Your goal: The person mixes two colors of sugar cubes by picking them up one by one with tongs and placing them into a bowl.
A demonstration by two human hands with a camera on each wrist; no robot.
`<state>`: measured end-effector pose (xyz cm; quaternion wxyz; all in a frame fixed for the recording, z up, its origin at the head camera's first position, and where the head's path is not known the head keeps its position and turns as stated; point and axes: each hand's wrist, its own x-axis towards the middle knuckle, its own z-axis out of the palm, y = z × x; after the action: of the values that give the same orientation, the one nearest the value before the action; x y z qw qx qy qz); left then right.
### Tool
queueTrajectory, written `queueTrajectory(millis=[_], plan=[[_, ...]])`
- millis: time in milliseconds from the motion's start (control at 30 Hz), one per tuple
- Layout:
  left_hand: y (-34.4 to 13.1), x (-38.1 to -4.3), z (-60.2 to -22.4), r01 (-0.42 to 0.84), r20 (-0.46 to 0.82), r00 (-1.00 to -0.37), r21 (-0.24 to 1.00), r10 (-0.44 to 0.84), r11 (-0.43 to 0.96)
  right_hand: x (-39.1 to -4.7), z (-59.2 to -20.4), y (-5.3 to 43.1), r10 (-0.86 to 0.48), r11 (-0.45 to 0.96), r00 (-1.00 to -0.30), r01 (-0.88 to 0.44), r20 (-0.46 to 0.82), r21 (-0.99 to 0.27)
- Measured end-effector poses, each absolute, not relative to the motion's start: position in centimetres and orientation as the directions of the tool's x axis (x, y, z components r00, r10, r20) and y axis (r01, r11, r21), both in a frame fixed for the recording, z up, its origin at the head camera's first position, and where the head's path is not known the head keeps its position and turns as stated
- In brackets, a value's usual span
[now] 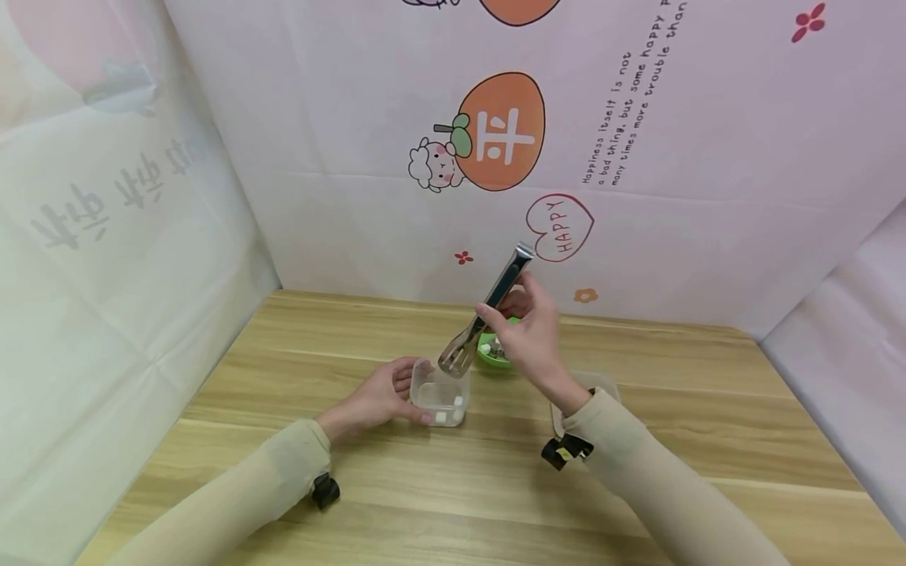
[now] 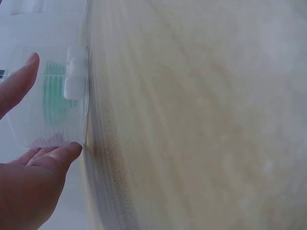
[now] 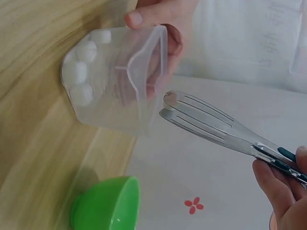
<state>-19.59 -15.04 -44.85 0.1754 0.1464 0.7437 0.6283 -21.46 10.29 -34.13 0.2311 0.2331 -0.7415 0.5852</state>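
Note:
My left hand [image 1: 378,397] holds a clear plastic container [image 2: 29,120] by its side, thumb on one wall and fingers on another. Several small white pieces [image 3: 81,72] lie along its bottom. In my right hand [image 1: 531,330] is a pair of metal tongs [image 1: 488,303] with dark grips, pinched between thumb and fingers and slanting down over the container's rim. At the tongs' tips a small pale piece [image 3: 170,99] shows between the two slotted ends. Just past the tongs sits a green bowl [image 3: 105,206] with white and dark bits in it, partly hidden by my right hand.
Under my right forearm stands a second clear container [image 1: 605,383], mostly hidden by the sleeve. The wood-grain table [image 1: 425,495] ends at the back against a printed white sheet [image 1: 368,228], with more sheeting on the left and right sides.

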Motion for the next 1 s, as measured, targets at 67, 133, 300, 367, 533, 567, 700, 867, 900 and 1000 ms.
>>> queueTrajectory(millis=[67, 133, 300, 367, 533, 567, 700, 867, 900, 1000], plan=[[-15.1, -19.6, -44.8, -0.006, -0.081, -0.896, 0.985, 0.437, 0.170, -21.6, -33.8, 10.8, -0.069, 0.191, -0.779, -0.624, 0.624, -0.758], [-15.0, -19.5, -44.8, -0.005, -0.080, -0.895, 0.986, 0.440, 0.170, -21.8, -33.4, 11.4, -0.061, 0.176, -0.774, -0.630, 0.631, -0.756], [-15.1, -19.5, -44.8, 0.006, -0.073, -0.891, 0.985, 0.448, 0.172, -22.4, -32.6, 12.8, -0.031, 0.193, -0.757, -0.645, 0.653, -0.739], [-15.0, -19.5, -44.8, 0.007, -0.071, -0.891, 0.985, 0.448, 0.171, -22.7, -32.4, 13.3, -0.020, 0.200, -0.755, -0.646, 0.656, -0.737], [-15.0, -19.5, -44.8, 0.002, -0.073, -0.893, 0.986, 0.444, 0.168, -23.6, -32.1, 14.4, -0.001, 0.208, -0.752, -0.645, 0.659, -0.736], [-15.0, -19.5, -44.8, 0.002, -0.074, -0.894, 0.986, 0.442, 0.169, -23.8, -32.1, 14.6, 0.002, 0.212, -0.752, -0.644, 0.659, -0.735], [-15.0, -19.5, -44.8, 0.004, -0.074, -0.895, 0.985, 0.440, 0.174, -24.4, -32.0, 15.2, 0.020, 0.237, -0.757, -0.631, 0.653, -0.738], [-14.9, -19.6, -44.7, 0.005, -0.073, -0.895, 0.985, 0.440, 0.175, -24.8, -31.8, 15.5, 0.047, 0.259, -0.781, -0.593, 0.623, -0.763], [-14.9, -19.6, -44.7, 0.004, -0.075, -0.895, 0.985, 0.439, 0.175, -24.8, -31.7, 15.5, 0.051, 0.263, -0.787, -0.583, 0.615, -0.768], [-14.9, -19.6, -44.7, -0.001, -0.079, -0.897, 0.984, 0.435, 0.177, -24.9, -31.7, 15.4, 0.062, 0.288, -0.803, -0.555, 0.593, -0.781]])
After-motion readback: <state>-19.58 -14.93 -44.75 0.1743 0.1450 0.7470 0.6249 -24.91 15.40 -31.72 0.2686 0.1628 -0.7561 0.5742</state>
